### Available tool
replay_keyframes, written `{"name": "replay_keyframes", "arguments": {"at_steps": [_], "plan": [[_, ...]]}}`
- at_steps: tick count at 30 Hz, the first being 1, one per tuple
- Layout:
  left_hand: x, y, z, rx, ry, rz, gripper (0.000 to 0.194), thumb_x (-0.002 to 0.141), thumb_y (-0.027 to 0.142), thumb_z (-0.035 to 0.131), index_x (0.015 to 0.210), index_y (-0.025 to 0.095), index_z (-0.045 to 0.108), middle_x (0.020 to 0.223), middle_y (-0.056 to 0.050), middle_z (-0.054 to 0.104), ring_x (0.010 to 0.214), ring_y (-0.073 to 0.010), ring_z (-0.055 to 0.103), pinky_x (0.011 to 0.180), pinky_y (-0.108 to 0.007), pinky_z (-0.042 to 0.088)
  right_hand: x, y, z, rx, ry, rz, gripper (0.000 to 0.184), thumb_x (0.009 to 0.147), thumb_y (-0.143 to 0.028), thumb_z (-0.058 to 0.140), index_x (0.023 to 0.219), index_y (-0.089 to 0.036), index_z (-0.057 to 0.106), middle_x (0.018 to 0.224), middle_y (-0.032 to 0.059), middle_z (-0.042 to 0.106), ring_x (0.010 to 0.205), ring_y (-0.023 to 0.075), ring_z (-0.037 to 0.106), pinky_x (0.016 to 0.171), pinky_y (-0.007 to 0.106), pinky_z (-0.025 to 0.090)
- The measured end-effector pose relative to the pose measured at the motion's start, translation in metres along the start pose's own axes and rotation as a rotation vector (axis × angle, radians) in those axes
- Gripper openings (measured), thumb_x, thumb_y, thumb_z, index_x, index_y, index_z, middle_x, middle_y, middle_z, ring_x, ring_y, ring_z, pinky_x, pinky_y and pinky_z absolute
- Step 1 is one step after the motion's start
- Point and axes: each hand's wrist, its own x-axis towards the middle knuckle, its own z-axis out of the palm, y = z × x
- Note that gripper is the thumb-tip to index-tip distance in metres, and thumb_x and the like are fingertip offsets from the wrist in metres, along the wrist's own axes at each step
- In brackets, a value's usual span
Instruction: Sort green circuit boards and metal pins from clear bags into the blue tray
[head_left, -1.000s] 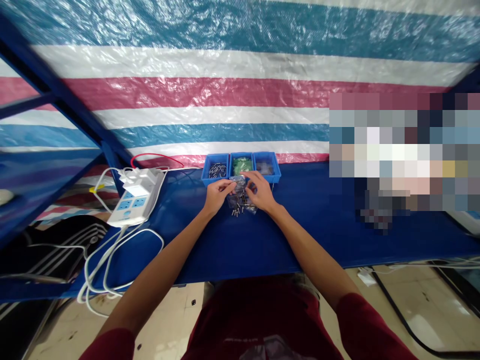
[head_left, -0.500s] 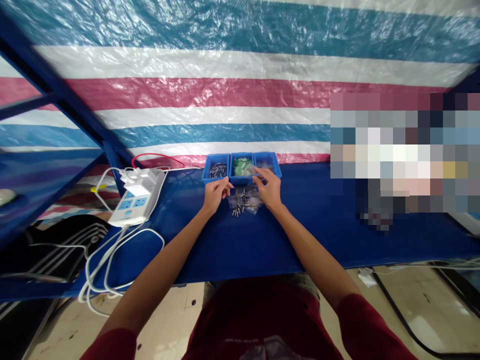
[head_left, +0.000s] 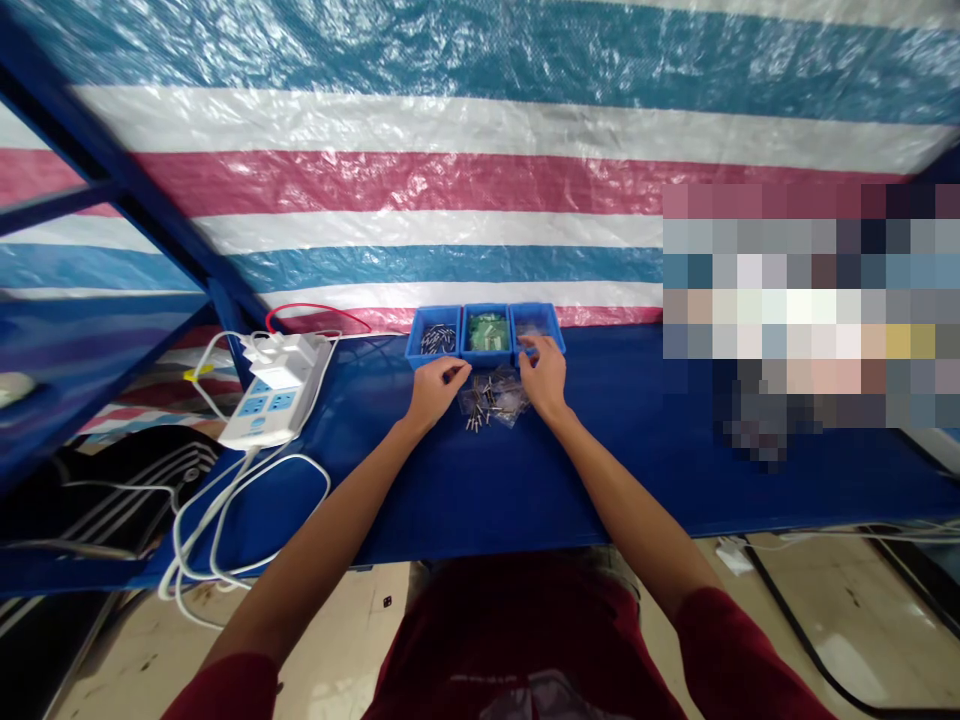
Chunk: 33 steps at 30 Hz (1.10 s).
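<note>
- Metal pins (head_left: 476,423): piled on the blue table (head_left: 495,500) with clear bags (head_left: 511,406), between the hands and slightly nearer the person — likely for easy reach from both sides.
- Left bin (head_left: 412,345) has similar pins, middle bin (head_left: 484,359) green pieces, right bin (head_left: 557,335) something clear; side by side behind the pile, probably sorted by kind.
- Left hand (head_left: 435,390): thumb and index close together by left bin's front; can't tell if holding anything.
- Right hand (head_left: 544,372): fingers curled over right bin's near edge — grip unclear.
</note>
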Motion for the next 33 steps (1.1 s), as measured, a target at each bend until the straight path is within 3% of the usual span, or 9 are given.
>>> {"name": "replay_keyframes", "arguments": {"at_steps": [4,8,12,15,33], "plan": [[0.000,-0.006,-0.003,0.176,-0.203,0.096,0.026,0.085,0.041,0.060,0.096,0.021,0.072,0.100,-0.007,0.069,0.078,-0.0191,0.062,0.079,-0.031,0.048,-0.002,-0.004,0.002,-0.048,-0.171,-0.107,0.023,0.085,-0.020,0.049,0.097,-0.019,0.070,0.092,0.0062,0.071,0.080,0.0200,0.064,0.081,0.034,0.050],[-0.002,-0.009,-0.001,0.241,-0.288,0.097,0.030,0.083,0.045,0.062,0.101,0.022,0.071,0.108,-0.008,0.067,0.099,-0.0254,0.063,0.088,-0.033,0.049,-0.007,-0.010,0.004,-0.201,-0.352,-0.192,0.014,0.084,-0.022,0.060,0.093,-0.021,0.071,0.088,0.0042,0.070,0.085,0.0203,0.064,0.077,0.031,0.048],[-0.002,-0.011,-0.001,0.255,-0.314,0.093,0.031,0.087,0.043,0.057,0.104,0.021,0.070,0.107,-0.009,0.068,0.096,-0.0255,0.064,0.087,-0.034,0.049,-0.012,-0.015,0.007,-0.320,-0.441,-0.242,0.025,0.088,-0.034,0.063,0.109,-0.021,0.070,0.098,0.0070,0.068,0.092,0.0224,0.064,0.075,0.031,0.048],[-0.001,-0.012,-0.002,0.252,-0.319,0.096,0.028,0.087,0.039,0.055,0.102,0.021,0.070,0.100,-0.008,0.069,0.088,-0.0234,0.064,0.082,-0.033,0.049,-0.013,-0.016,0.008,-0.383,-0.500,-0.270,0.026,0.090,-0.037,0.062,0.109,-0.022,0.070,0.104,0.0090,0.067,0.095,0.0231,0.064,0.076,0.031,0.048],[0.000,-0.017,0.000,0.264,-0.355,0.120,0.026,0.089,0.039,0.055,0.099,0.022,0.071,0.101,-0.008,0.069,0.091,-0.0240,0.065,0.080,-0.032,0.049,-0.012,-0.020,0.020,-0.406,-0.473,-0.152,0.011,0.091,-0.028,0.061,0.092,-0.021,0.069,0.098,0.0081,0.069,0.091,0.0226,0.064,0.072,0.031,0.046]]}}
